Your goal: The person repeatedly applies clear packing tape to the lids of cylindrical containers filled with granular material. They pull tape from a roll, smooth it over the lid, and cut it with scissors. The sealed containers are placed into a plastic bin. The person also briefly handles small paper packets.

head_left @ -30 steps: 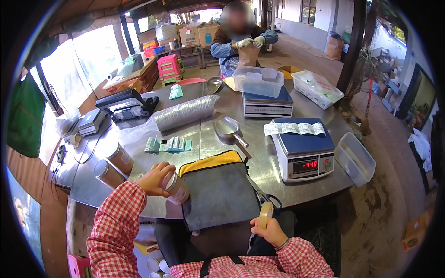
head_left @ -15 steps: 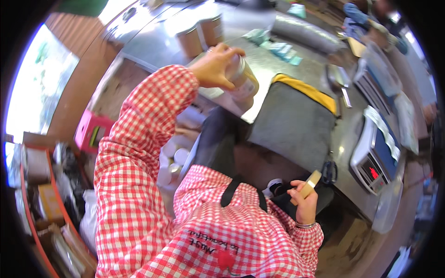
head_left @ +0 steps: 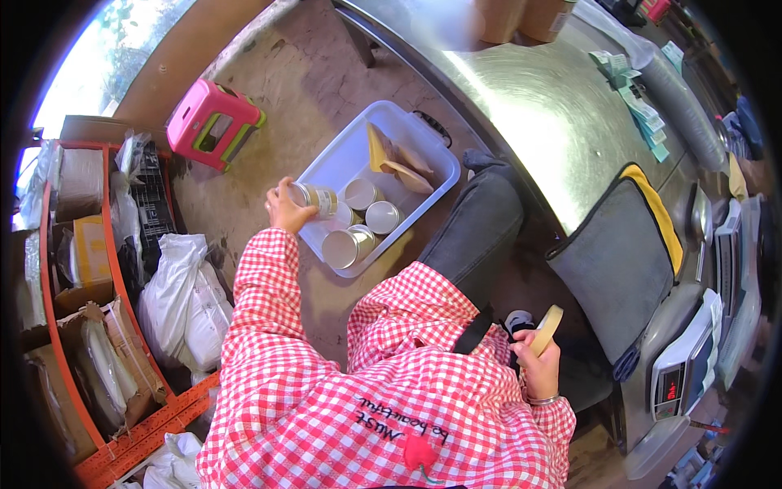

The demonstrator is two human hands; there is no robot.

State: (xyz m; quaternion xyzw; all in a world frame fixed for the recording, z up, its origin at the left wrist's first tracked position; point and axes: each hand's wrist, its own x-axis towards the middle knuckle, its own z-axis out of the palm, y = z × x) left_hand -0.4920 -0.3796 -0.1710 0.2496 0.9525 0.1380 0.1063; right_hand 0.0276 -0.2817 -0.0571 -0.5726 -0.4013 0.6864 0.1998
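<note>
Canister (head_left: pixel 324 203) at left corner of tub (head_left: pixel 340 155)

Tilted, it is clamped in the fingers of the left hand (head_left: pixel 287 209). Slow, steady handling should avoid knocking the lidded cans (head_left: pixel 383 217) inside. The right hand (head_left: pixel 539 365) clasps a tape roll (head_left: pixel 549 324).

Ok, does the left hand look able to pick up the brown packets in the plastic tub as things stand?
Probably not: the left hand is gripping a silver-lidded jar. Otherwise the way looks free, as the brown packets show uncovered inside the open plastic tub, near the other jars.
</note>
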